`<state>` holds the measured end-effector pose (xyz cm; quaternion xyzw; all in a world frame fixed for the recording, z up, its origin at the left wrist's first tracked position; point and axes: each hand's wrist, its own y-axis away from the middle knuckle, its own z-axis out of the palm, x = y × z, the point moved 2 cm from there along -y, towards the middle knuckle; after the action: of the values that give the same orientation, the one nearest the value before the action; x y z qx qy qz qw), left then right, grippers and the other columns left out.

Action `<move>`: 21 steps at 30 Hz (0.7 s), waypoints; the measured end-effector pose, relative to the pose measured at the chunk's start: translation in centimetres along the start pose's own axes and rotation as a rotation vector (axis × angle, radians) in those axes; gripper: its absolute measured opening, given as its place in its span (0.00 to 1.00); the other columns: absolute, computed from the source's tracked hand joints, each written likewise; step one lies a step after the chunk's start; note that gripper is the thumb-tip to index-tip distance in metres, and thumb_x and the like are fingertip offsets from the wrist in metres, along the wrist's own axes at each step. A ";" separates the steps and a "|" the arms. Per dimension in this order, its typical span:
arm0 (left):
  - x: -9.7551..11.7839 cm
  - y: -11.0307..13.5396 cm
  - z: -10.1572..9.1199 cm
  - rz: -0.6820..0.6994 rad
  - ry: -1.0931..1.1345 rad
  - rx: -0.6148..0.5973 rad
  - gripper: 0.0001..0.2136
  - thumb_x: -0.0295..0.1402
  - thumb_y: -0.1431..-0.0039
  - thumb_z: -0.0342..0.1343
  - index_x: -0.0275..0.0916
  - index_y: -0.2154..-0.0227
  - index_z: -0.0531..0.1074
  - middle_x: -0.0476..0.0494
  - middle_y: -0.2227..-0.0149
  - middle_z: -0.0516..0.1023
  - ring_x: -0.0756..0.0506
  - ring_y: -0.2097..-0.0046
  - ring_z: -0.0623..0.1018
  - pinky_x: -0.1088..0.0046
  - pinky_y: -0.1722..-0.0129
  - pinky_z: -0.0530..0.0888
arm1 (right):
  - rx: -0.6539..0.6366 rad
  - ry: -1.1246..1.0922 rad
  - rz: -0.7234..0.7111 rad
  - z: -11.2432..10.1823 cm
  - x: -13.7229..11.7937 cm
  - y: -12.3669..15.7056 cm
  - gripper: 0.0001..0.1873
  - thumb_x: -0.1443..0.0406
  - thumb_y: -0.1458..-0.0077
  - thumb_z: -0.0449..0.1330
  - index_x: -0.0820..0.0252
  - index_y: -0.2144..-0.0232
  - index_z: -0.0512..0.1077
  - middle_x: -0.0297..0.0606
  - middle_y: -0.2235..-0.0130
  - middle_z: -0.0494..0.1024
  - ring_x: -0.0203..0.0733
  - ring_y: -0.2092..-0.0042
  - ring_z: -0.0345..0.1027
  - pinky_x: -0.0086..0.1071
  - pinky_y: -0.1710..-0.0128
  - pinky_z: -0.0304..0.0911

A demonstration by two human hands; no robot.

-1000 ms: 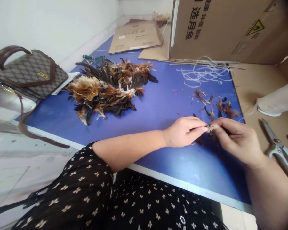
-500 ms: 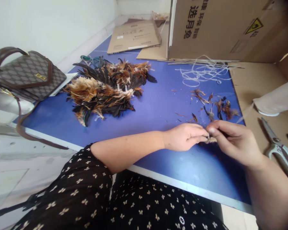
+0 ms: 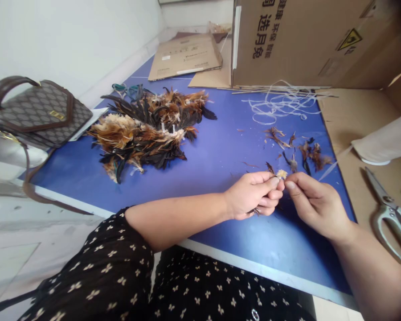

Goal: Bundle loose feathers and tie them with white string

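My left hand is closed in a pinch on a small tuft of feathers just above the blue table; dark feather ends poke out under its fingers. My right hand meets it from the right, thumb and forefinger pressed together at the same tuft. A big pile of brown, black and cream feathers lies to the left. Loose feather scraps are scattered just beyond my hands.
A brown patterned handbag stands at the left edge. Steel scissors lie on cardboard at the right, beside a white roll. A large cardboard box, flat cardboard and tangled white string sit at the back.
Both hands stayed joined at the tuft and drifted slightly left and nearer to me; the pale tip of the tuft now shows above my left fingers. The view shifted a little.
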<state>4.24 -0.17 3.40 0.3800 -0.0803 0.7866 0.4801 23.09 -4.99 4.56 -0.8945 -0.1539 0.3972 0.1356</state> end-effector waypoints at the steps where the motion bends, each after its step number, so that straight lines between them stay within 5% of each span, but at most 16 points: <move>1: 0.0 0.0 0.0 -0.002 0.027 -0.001 0.12 0.37 0.19 0.56 0.39 0.62 0.69 0.56 0.71 0.63 0.57 0.78 0.56 0.81 0.79 0.56 | -0.007 0.011 -0.013 0.1 0.1 0.1 0.14 0.58 0.20 0.59 0.53 0.62 0.76 0.28 0.76 0.72 0.33 0.78 0.62 0.29 0.77 0.60; 9: -0.3 -0.4 -1.5 -0.044 0.089 0.040 0.14 0.42 0.25 0.64 0.39 0.63 0.70 0.55 0.71 0.65 0.57 0.78 0.56 0.80 0.80 0.55 | 0.032 0.175 -0.104 0.9 1.7 0.5 0.12 0.66 0.23 0.60 0.53 0.65 0.73 0.24 0.78 0.70 0.30 0.82 0.61 0.27 0.78 0.58; 21: 0.1 -0.8 -2.8 -0.099 0.098 0.166 0.15 0.41 0.36 0.72 0.39 0.64 0.71 0.56 0.72 0.66 0.58 0.79 0.56 0.80 0.82 0.53 | -0.091 0.029 -0.099 2.1 2.0 1.1 0.10 0.70 0.22 0.59 0.53 0.60 0.73 0.25 0.75 0.70 0.32 0.78 0.62 0.29 0.74 0.59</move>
<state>3.43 1.67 1.30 0.3832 0.0275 0.7834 0.4887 22.97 -5.01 1.44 -0.8966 -0.2141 0.3697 0.1166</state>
